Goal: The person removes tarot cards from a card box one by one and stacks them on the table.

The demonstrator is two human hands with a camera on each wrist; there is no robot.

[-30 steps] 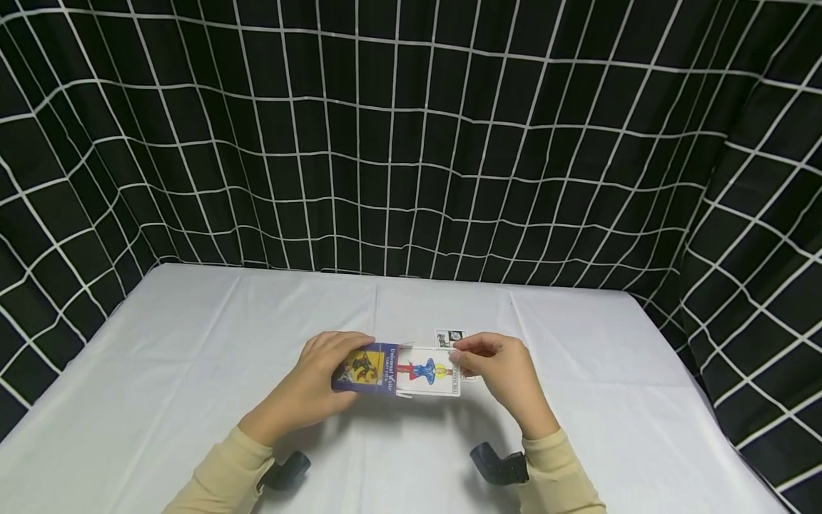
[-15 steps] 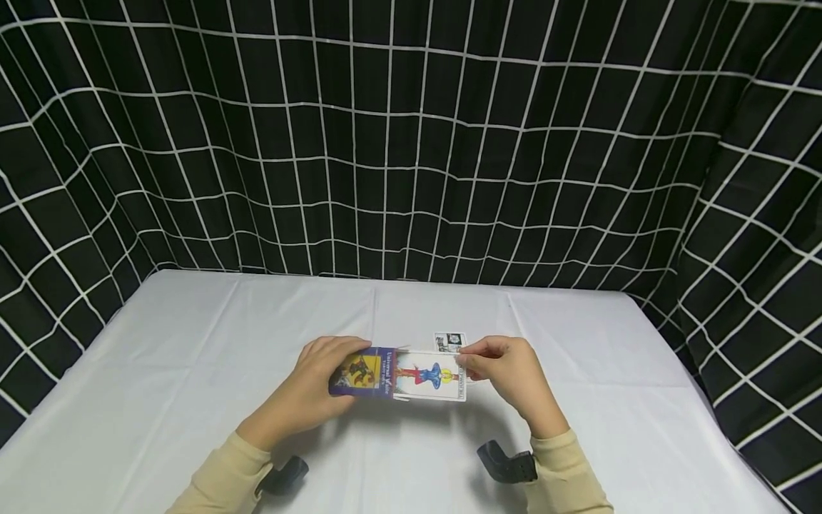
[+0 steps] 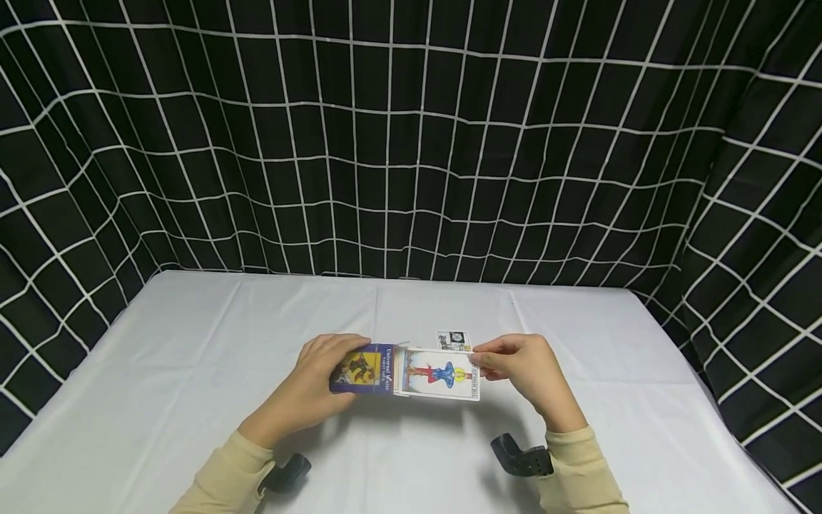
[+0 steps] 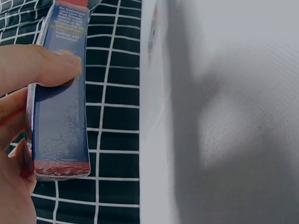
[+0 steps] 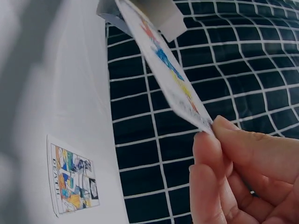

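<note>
My left hand grips a blue tarot card box, thumb along its narrow side in the left wrist view. The box lies sideways above the cloth, its right end open with small white flaps. A tarot card showing an upside-down figure in blue and red sticks out of that end. The thumb and fingers of my right hand pinch the card's outer edge. On the cloth beneath lies another card marked "DEATH", partly hidden in the head view behind the held card.
A white cloth covers the table. Black curtains with a white grid stand behind and on both sides. Dark curved mounts are strapped at both wrists.
My right hand has moved to the right, drawing the pinched tarot card farther out of the box. The left hand with the box stays nearly still.
</note>
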